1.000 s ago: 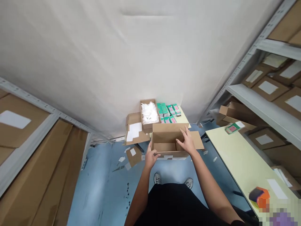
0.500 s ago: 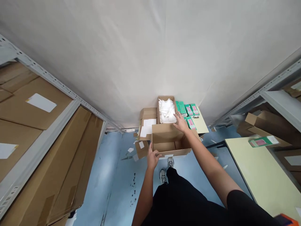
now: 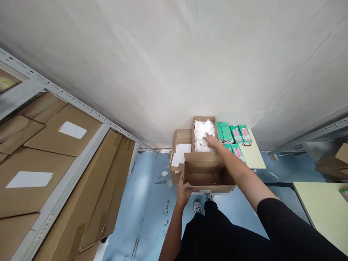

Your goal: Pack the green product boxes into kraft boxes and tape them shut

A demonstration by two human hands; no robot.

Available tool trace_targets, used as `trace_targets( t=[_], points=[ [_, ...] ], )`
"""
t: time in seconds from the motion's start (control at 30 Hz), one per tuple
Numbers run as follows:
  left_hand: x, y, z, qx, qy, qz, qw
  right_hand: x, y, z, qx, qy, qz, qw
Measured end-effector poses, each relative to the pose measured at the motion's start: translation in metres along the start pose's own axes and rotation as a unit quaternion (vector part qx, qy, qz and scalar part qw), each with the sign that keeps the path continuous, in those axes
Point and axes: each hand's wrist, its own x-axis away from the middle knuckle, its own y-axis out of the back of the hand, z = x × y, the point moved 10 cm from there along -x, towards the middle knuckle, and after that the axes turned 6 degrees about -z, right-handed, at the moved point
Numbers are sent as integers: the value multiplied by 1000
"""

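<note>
My left hand (image 3: 184, 191) grips the near left edge of an open, empty cardboard box (image 3: 202, 173) held in front of me. My right hand (image 3: 211, 139) reaches over that box into a second open carton (image 3: 196, 123) on the table behind it. Its fingers are curled down onto the white packets (image 3: 202, 130) that fill the carton, and I cannot make out whether they hold one. Several green and pink product boxes (image 3: 234, 135) lie to the right of the carton.
A pale table (image 3: 255, 156) stands against the white wall. A box with white sheets (image 3: 181, 151) sits left of the carton. Metal shelving with large cartons (image 3: 49, 159) runs along the left. A second pale table (image 3: 323, 206) is at right. Scraps lie on the blue floor (image 3: 141, 210).
My right hand left the inside of the empty box and reached forward into the carton of white packets. The view swung left and I stepped closer. My left hand kept its grip.
</note>
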Motion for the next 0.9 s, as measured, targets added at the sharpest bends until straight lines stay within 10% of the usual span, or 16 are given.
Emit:
trace_targets(
  t=[0.43, 0.73, 0.9],
  points=[
    [-7, 5, 9, 82, 52, 37, 995, 19, 0, 1, 42, -27, 46, 998],
    [-5, 13, 20, 111, 20, 33, 993, 69, 74, 28, 41, -81, -122, 988],
    [-2, 15, 27, 113, -5, 23, 993, 140, 111, 53, -69, -82, -312, 944]
  ],
)
